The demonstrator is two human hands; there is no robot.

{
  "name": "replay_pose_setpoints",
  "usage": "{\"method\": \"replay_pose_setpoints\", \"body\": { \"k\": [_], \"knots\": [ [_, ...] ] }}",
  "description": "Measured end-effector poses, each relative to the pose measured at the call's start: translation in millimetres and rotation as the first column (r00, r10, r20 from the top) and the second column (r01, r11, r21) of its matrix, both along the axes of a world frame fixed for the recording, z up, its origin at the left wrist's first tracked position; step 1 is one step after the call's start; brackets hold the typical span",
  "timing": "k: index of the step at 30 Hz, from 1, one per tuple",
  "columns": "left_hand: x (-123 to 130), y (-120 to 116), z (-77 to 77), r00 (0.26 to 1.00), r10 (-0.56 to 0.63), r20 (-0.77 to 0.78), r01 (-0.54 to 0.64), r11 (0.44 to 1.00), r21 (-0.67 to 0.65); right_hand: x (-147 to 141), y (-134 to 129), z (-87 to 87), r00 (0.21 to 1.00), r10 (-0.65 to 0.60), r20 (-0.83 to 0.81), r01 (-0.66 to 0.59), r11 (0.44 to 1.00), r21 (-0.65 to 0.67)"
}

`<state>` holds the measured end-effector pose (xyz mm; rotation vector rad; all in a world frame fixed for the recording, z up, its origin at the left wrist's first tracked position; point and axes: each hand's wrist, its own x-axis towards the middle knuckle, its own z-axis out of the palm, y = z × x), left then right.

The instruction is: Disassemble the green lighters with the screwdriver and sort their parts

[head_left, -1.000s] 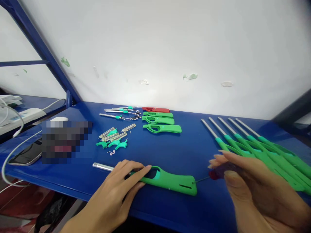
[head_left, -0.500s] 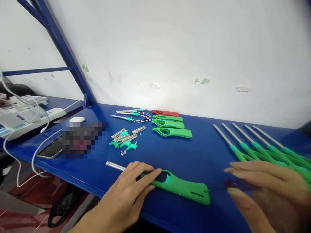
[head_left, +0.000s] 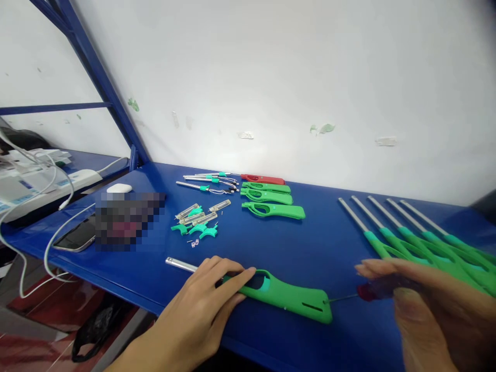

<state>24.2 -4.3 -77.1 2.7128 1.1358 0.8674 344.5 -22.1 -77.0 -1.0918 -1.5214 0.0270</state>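
Observation:
A green gas lighter point(head_left: 287, 297) with a metal tube lies on the table near its front edge. My left hand point(head_left: 211, 299) is closed around its front part, by the trigger loop, and presses it down. On the right, my right hand point(head_left: 430, 305) holds a screwdriver point(head_left: 368, 293) with a see-through, red-ended handle between thumb and fingers. Its thin shaft reaches left to the butt end of the lighter, beside the dark slot. Whether the tip sits in a screw is too small to tell. Part of the handle is hidden by my fingers.
Several whole green lighters point(head_left: 422, 248) lie at the right. Behind are green lighter shells point(head_left: 277, 211), a red one point(head_left: 263, 179), metal tubes with wires point(head_left: 194, 186), clear fuel tanks point(head_left: 203, 218) and teal triggers point(head_left: 208, 231). A phone point(head_left: 77, 235) and white cables are at left.
The fingers of my right hand have shifted along the screwdriver handle, with the thumb drawn back to the right. My left hand and the lighter keep their place; the view has shifted slightly.

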Motion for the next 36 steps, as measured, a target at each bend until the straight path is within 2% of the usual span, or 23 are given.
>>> {"method": "replay_pose_setpoints", "body": {
  "k": [4, 8, 11, 13, 16, 18, 20, 22, 26, 29, 31, 32, 33, 34, 35, 36],
  "knots": [
    [0.0, 0.8, -0.1, 1.0, -0.006, -0.005, 0.006, 1.0, -0.001, -10.3, -1.8, -0.7, 0.991, -0.005, -0.13, 0.01, 0.999, 0.035],
    [-1.4, 0.8, -1.4, 1.0, -0.015, -0.004, 0.015, 1.0, -0.005, -17.8, -2.7, 3.0, 0.99, -0.084, -0.115, 0.077, 0.995, -0.056],
    [-1.8, -0.1, -1.9, 1.0, -0.021, -0.006, 0.021, 1.0, -0.004, -17.9, -1.7, 4.6, 0.985, -0.022, -0.171, 0.025, 1.0, 0.011],
    [-1.5, -0.5, -1.7, 1.0, -0.024, -0.003, 0.024, 1.0, 0.001, -17.3, -1.0, 4.1, 0.989, -0.014, -0.146, 0.019, 0.999, 0.036],
    [-0.4, 0.1, -1.2, 1.0, -0.015, 0.003, 0.015, 1.0, 0.017, -19.6, -1.5, 3.3, 0.995, -0.062, -0.08, 0.06, 0.998, -0.023],
    [0.2, 1.1, -1.1, 1.0, -0.011, 0.001, 0.011, 1.0, 0.024, -22.4, -2.1, 3.5, 0.991, -0.056, -0.119, 0.055, 0.998, -0.012],
    [0.4, 2.0, -1.4, 1.0, -0.012, -0.004, 0.012, 1.0, 0.024, -23.0, -2.2, 3.8, 0.984, -0.019, -0.179, 0.029, 0.998, 0.052],
    [0.1, 2.4, -1.9, 1.0, -0.012, -0.005, 0.012, 1.0, 0.024, -20.7, -1.9, 4.1, 0.986, -0.015, -0.168, 0.026, 0.997, 0.066],
    [-0.3, 2.0, -2.3, 1.0, -0.011, -0.004, 0.011, 1.0, 0.029, -22.7, -3.3, 9.0, 0.993, -0.071, -0.097, 0.067, 0.997, -0.042],
    [-0.8, 1.2, -1.9, 1.0, -0.009, -0.004, 0.009, 1.0, 0.026, -37.8, -5.0, 17.5, 0.981, -0.054, -0.188, 0.057, 0.998, 0.009],
    [-1.3, 0.5, -1.7, 1.0, -0.008, -0.006, 0.008, 1.0, 0.018, -44.5, -5.0, 21.3, 0.923, -0.118, -0.367, 0.154, 0.985, 0.072],
    [-1.5, 0.3, -1.6, 1.0, -0.009, -0.007, 0.009, 1.0, 0.013, -44.6, -4.8, 21.9, 0.913, -0.144, -0.383, 0.184, 0.98, 0.071],
    [-1.5, 0.3, -1.5, 1.0, -0.009, -0.006, 0.009, 1.0, 0.009, -42.6, -4.4, 21.7, 0.924, -0.13, -0.361, 0.169, 0.982, 0.079],
    [-1.5, 0.3, -1.4, 1.0, -0.008, -0.005, 0.008, 1.0, 0.006, -39.3, -4.0, 21.1, 0.965, -0.063, -0.254, 0.082, 0.994, 0.066],
    [-1.4, 0.5, -1.3, 1.0, -0.01, -0.003, 0.01, 1.0, 0.004, -35.8, -3.6, 20.4, 0.988, -0.057, -0.147, 0.055, 0.998, -0.015],
    [-1.3, 0.7, -1.3, 1.0, -0.011, 0.0, 0.011, 1.0, 0.003, -33.1, -3.2, 20.1, 0.989, -0.069, -0.135, 0.065, 0.997, -0.033]
  ]
}}
